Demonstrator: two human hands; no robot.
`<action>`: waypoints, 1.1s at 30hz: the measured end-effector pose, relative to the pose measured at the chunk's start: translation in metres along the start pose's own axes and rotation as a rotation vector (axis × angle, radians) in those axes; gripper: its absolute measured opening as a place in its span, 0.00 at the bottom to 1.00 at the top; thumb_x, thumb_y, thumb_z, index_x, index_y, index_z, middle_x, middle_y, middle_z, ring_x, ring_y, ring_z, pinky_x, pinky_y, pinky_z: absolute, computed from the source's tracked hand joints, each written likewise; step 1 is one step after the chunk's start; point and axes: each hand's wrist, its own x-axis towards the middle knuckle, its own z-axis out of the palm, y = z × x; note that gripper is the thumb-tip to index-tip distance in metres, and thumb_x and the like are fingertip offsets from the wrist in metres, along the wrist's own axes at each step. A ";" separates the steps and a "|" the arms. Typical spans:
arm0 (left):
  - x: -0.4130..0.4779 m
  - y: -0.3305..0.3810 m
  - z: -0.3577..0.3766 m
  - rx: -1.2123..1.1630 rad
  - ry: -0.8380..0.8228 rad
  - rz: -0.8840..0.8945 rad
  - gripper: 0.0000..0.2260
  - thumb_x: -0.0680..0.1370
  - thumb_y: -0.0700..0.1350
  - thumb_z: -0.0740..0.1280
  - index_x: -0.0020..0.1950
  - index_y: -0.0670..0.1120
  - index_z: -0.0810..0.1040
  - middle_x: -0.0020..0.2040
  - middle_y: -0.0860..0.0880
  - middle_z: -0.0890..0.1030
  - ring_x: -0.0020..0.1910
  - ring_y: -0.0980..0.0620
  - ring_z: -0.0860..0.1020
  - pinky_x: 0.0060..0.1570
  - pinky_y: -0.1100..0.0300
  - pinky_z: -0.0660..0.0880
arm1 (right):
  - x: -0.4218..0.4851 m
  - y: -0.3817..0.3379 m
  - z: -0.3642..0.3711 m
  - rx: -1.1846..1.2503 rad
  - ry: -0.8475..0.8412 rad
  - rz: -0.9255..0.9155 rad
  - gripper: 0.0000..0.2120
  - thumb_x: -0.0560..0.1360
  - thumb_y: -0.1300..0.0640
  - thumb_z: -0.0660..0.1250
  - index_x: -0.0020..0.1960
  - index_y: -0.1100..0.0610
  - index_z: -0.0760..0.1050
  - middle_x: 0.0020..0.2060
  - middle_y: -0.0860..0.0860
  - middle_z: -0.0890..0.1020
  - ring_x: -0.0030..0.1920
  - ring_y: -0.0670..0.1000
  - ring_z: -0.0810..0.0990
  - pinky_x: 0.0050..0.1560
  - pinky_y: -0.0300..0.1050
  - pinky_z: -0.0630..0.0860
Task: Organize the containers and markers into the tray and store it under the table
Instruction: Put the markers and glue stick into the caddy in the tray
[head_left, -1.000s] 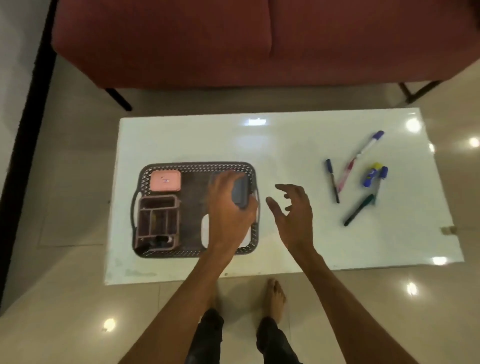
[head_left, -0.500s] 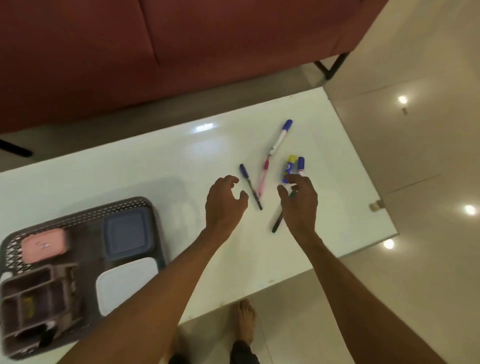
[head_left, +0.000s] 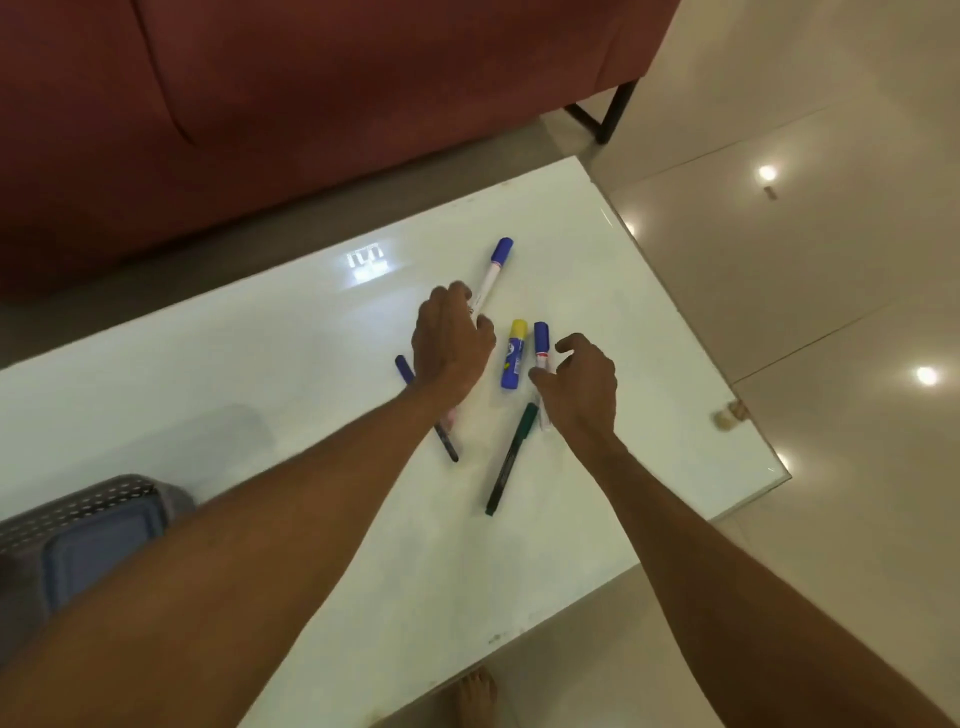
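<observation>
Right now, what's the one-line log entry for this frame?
phase: reaching for markers | left hand: over white marker | right hand: open, at blue-capped marker | tray: left edge

White table (head_left: 322, 374): markers (head_left: 509, 460), glue stick (head_left: 513, 355), tray (head_left: 93, 496) near left edge.

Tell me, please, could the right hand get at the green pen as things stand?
Probably yes. The green pen lies flat on the table just beside the right hand, with bare surface along its near length. Only its far tip sits close to the blue-capped marker by that hand's fingers.
</observation>
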 end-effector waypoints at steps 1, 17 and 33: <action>0.010 0.003 0.004 0.017 0.007 0.020 0.15 0.79 0.46 0.67 0.64 0.44 0.73 0.59 0.44 0.77 0.58 0.47 0.76 0.51 0.57 0.74 | 0.003 0.002 0.004 -0.015 -0.011 0.003 0.19 0.72 0.54 0.74 0.60 0.56 0.75 0.51 0.53 0.80 0.51 0.54 0.80 0.51 0.48 0.77; -0.005 0.002 -0.025 -0.060 -0.066 -0.060 0.10 0.80 0.44 0.66 0.59 0.43 0.72 0.53 0.42 0.79 0.46 0.46 0.79 0.45 0.55 0.77 | -0.013 -0.033 -0.015 0.092 0.068 -0.068 0.09 0.75 0.58 0.71 0.54 0.58 0.76 0.36 0.46 0.76 0.34 0.47 0.75 0.40 0.45 0.76; -0.227 -0.160 -0.277 -0.555 0.221 -0.333 0.06 0.78 0.42 0.70 0.54 0.46 0.78 0.43 0.46 0.85 0.41 0.49 0.84 0.40 0.56 0.82 | -0.262 -0.182 0.048 0.416 -0.337 -0.297 0.12 0.74 0.61 0.71 0.57 0.55 0.79 0.40 0.49 0.84 0.35 0.42 0.80 0.43 0.49 0.81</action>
